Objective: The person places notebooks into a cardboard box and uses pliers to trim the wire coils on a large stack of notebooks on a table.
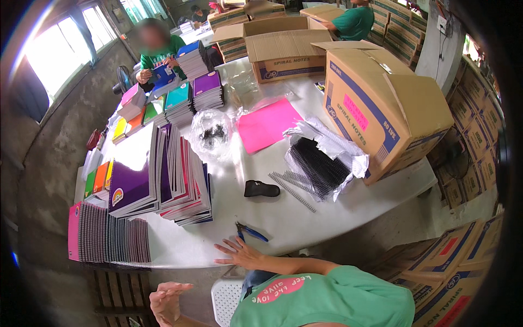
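Note:
My right hand (242,255) reaches over the table's near edge with its fingers spread, holding nothing. Just beyond its fingertips lies a pair of blue-handled cutting pliers (254,233). Off the table at the lower left, my left hand (165,303) is raised with bent fingers partly apart and nothing visible in it. A tall stack of spiral notebooks (133,177) stands ahead of it, beside a row of pink-covered notebooks (109,231) with their coils facing me. Past the pliers are a small black object (261,189) of unclear kind and loose spiral coils (292,191).
Black coils (321,166) lie in torn white paper. Behind them stands a large open carton (376,109). A pink sheet (269,124) and a plastic bag (201,122) with black bits lie mid-table. Across the table, a person in green (174,49) handles notebooks. Cartons (452,272) fill the right side.

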The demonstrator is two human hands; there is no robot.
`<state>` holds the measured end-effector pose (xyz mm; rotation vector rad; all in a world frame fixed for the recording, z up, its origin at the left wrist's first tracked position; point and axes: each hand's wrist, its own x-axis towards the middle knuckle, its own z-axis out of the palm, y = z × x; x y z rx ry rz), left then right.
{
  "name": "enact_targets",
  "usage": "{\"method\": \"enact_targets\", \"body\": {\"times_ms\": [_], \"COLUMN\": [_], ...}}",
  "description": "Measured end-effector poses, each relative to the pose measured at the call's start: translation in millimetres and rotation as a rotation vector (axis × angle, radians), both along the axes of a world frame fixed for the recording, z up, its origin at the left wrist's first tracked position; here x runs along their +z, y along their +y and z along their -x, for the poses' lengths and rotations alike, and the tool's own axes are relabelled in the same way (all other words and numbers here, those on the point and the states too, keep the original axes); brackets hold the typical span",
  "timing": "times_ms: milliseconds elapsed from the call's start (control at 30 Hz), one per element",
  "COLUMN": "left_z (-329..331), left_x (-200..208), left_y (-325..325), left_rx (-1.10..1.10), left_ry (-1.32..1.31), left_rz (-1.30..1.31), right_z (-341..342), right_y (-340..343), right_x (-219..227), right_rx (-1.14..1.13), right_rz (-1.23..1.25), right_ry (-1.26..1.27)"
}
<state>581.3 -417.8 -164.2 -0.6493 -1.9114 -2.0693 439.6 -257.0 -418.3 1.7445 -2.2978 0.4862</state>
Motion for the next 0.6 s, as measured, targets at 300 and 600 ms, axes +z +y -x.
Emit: {"method": "enact_targets", "body": {"times_ms": [300,600], "left_z": [27,79], "left_x": [-12,-5], "left_y": [11,20], "left_rx": [0.017,-0.150], "left_ry": [-0.121,-0.070], "left_rz": [-0.127,-0.112], "right_z": [-6,-6], "right_y": [2,5], "right_x": [1,5], "right_rx": [-0.062,-0.049], "right_rz": [-0.073,-0.084], "right_ry": [-0.007,-0.144]}}
